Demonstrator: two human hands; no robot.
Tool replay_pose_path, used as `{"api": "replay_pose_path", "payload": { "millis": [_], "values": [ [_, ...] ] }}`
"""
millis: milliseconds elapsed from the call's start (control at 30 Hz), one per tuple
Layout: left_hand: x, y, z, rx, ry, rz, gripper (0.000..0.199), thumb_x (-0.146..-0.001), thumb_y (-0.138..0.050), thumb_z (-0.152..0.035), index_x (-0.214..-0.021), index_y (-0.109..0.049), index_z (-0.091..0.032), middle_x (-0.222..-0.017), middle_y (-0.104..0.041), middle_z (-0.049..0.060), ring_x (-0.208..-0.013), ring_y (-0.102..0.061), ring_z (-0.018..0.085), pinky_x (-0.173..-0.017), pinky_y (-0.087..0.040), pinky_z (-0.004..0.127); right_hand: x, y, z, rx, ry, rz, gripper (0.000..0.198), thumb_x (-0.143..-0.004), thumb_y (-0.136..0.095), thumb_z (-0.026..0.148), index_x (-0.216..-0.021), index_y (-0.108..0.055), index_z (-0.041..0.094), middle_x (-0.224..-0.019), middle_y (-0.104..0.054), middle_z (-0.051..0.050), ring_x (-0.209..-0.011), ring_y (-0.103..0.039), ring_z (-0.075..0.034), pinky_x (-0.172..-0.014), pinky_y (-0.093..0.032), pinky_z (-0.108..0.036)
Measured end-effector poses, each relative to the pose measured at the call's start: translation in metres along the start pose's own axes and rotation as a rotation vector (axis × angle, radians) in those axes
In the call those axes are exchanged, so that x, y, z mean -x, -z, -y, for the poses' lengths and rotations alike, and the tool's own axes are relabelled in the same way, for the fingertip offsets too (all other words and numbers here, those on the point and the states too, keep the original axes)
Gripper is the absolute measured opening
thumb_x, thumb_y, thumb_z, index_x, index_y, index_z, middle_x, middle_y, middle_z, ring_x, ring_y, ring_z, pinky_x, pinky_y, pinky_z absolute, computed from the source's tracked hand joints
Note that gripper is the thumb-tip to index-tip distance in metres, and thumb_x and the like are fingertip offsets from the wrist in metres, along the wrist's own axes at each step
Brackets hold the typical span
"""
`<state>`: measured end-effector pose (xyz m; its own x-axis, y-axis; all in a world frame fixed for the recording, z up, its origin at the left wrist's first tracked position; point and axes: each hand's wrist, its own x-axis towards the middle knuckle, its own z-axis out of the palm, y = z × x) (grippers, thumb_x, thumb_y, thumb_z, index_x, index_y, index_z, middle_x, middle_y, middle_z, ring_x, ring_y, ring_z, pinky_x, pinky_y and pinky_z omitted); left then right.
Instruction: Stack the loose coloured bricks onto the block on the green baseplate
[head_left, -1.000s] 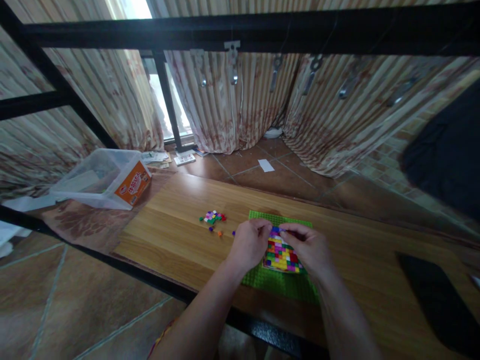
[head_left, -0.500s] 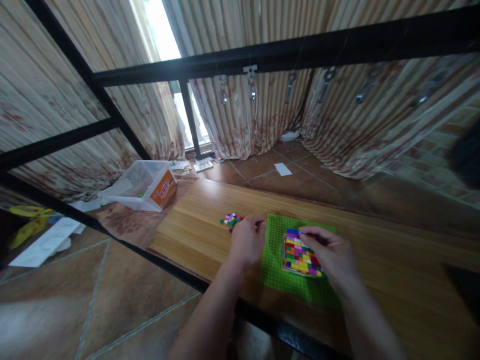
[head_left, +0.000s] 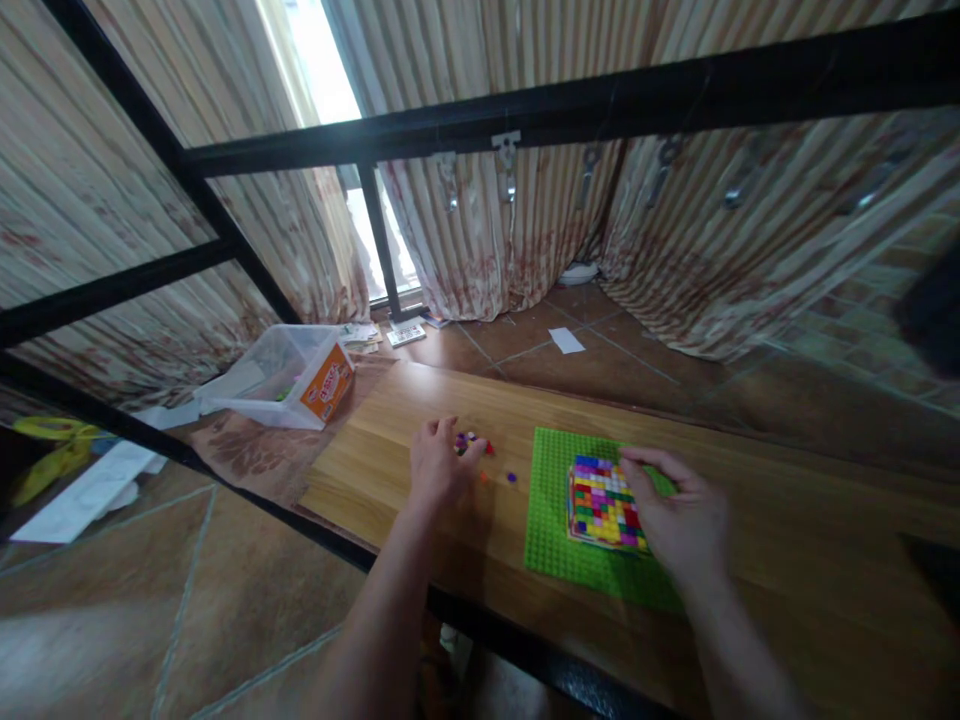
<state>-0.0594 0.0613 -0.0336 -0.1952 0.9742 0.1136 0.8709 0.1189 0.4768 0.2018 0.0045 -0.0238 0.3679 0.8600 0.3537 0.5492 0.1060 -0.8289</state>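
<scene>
My left hand (head_left: 437,462) reaches over a small pile of loose toy bricks (head_left: 471,440), thumb and fingers apart on either side of it. One dark blue brick (head_left: 511,477) and an orange brick (head_left: 484,477) lie off by themselves on the wood. To the right is a green baseplate (head_left: 547,500) bearing a low rectangular block of many-coloured bricks (head_left: 600,500), with blue and purple ones along its far edge. My right hand (head_left: 679,505) pinches thumb and forefinger together at that block's far right corner; whatever is between the fingertips is too small to make out.
The wooden tabletop (head_left: 375,440) has a dark metal frame around it. A clear plastic bin (head_left: 281,405) with an orange label stands beyond its left end. Black rails with hanging metal hooks (head_left: 506,165) cross in front of the curtains (head_left: 465,250). Paper (head_left: 565,340) lies on the tiled floor.
My left hand has moved left from beside the baseplate to the loose bricks, its fingers now spread. My right hand has shifted slightly right along the block's far edge.
</scene>
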Motion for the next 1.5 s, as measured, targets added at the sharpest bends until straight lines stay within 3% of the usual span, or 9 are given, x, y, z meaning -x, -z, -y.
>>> {"api": "replay_pose_path", "payload": {
  "millis": [133, 200, 267, 400, 500, 667, 867, 1133, 1500],
  "values": [
    [0.002, -0.023, 0.000, 0.059, -0.183, -0.047, 0.044, -0.082, -0.065, -0.038, -0.122, -0.061, -0.020, -0.125, -0.058, 0.013, -0.119, -0.051, 0.028, -0.105, -0.039, 0.043, 0.019, 0.006, 0.037, 0.130, 0.286, -0.097, 0.017, -0.090, -0.055, 0.030, -0.092, -0.071, 0.023, -0.097, -0.070, -0.006, -0.095, -0.064, -0.022, -0.089, -0.048, -0.038],
    [0.004, -0.028, 0.003, 0.084, -0.256, -0.067, 0.035, -0.082, -0.064, -0.033, -0.115, -0.065, -0.019, -0.125, -0.058, 0.013, -0.118, -0.051, 0.029, -0.106, -0.038, 0.044, 0.034, -0.006, 0.057, 0.073, 0.355, 0.022, 0.018, -0.091, -0.053, 0.023, -0.098, -0.069, 0.023, -0.102, -0.069, -0.006, -0.094, -0.065, -0.020, -0.084, -0.051, -0.034],
    [0.006, -0.030, 0.007, 0.117, -0.316, -0.072, 0.028, -0.083, -0.063, -0.028, -0.109, -0.067, -0.019, -0.122, -0.059, 0.013, -0.116, -0.051, 0.028, -0.104, -0.041, 0.044, 0.047, -0.029, 0.071, 0.155, 0.392, 0.170, 0.021, -0.091, -0.049, 0.017, -0.098, -0.068, 0.021, -0.096, -0.070, -0.006, -0.091, -0.065, -0.020, -0.084, -0.050, -0.033],
    [0.009, -0.029, 0.013, 0.211, -0.397, -0.033, 0.022, -0.083, -0.057, -0.015, -0.101, -0.070, -0.019, -0.115, -0.064, 0.011, -0.110, -0.054, 0.025, -0.099, -0.045, 0.040, 0.056, -0.085, 0.072, 0.536, 0.247, 0.353, 0.034, -0.085, -0.042, 0.003, -0.105, -0.067, 0.014, -0.099, -0.068, -0.012, -0.092, -0.064, -0.023, -0.082, -0.047, -0.033],
    [0.011, -0.031, 0.015, 0.269, -0.401, -0.025, 0.023, -0.084, -0.053, -0.009, -0.093, -0.071, -0.019, -0.109, -0.066, 0.010, -0.106, -0.055, 0.023, -0.097, -0.046, 0.038, 0.050, -0.110, 0.064, 0.697, 0.173, 0.443, 0.035, -0.084, -0.042, 0.000, -0.103, -0.068, 0.013, -0.100, -0.067, -0.013, -0.089, -0.064, -0.022, -0.078, -0.045, -0.030],
    [0.009, -0.033, 0.017, 0.389, -0.369, -0.037, 0.023, -0.085, -0.051, -0.008, -0.087, -0.071, -0.018, -0.099, -0.068, 0.009, -0.098, -0.057, 0.023, -0.091, -0.046, 0.038, 0.035, -0.116, 0.056, 0.695, 0.159, 0.498, 0.031, -0.088, -0.042, 0.007, -0.094, -0.070, 0.020, -0.096, -0.067, -0.008, -0.081, -0.063, -0.019, -0.071, -0.042, -0.029],
    [0.004, -0.024, 0.021, 0.561, -0.238, -0.075, 0.020, -0.083, -0.052, -0.008, -0.084, -0.069, -0.018, -0.090, -0.068, 0.008, -0.092, -0.060, 0.021, -0.089, -0.047, 0.038, 0.018, -0.125, 0.058, 0.574, 0.151, 0.484, 0.027, -0.090, -0.047, 0.015, -0.106, -0.068, 0.020, -0.101, -0.068, -0.008, -0.090, -0.063, -0.019, -0.079, -0.043, -0.028],
    [0.001, -0.026, 0.025, 0.699, -0.136, -0.110, 0.017, -0.081, -0.056, -0.009, -0.078, -0.070, -0.019, -0.083, -0.068, 0.005, -0.084, -0.061, 0.018, -0.085, -0.048, 0.034, 0.009, -0.148, 0.060, 0.604, 0.184, 0.525, 0.033, -0.093, -0.051, 0.032, -0.120, -0.061, 0.017, -0.111, -0.063, -0.012, -0.101, -0.061, -0.023, -0.084, -0.044, -0.031],
    [-0.005, -0.033, 0.031, 0.938, 0.090, -0.223, 0.014, -0.082, -0.055, -0.021, -0.080, -0.068, -0.017, -0.074, -0.066, 0.002, -0.071, -0.060, 0.015, -0.070, -0.049, 0.026, 0.016, -0.163, 0.062, 0.737, 0.331, 0.529, 0.023, -0.097, -0.047, 0.039, -0.097, -0.058, 0.019, -0.101, -0.063, -0.008, -0.091, -0.060, -0.021, -0.071, -0.039, -0.030]
  ]
}}
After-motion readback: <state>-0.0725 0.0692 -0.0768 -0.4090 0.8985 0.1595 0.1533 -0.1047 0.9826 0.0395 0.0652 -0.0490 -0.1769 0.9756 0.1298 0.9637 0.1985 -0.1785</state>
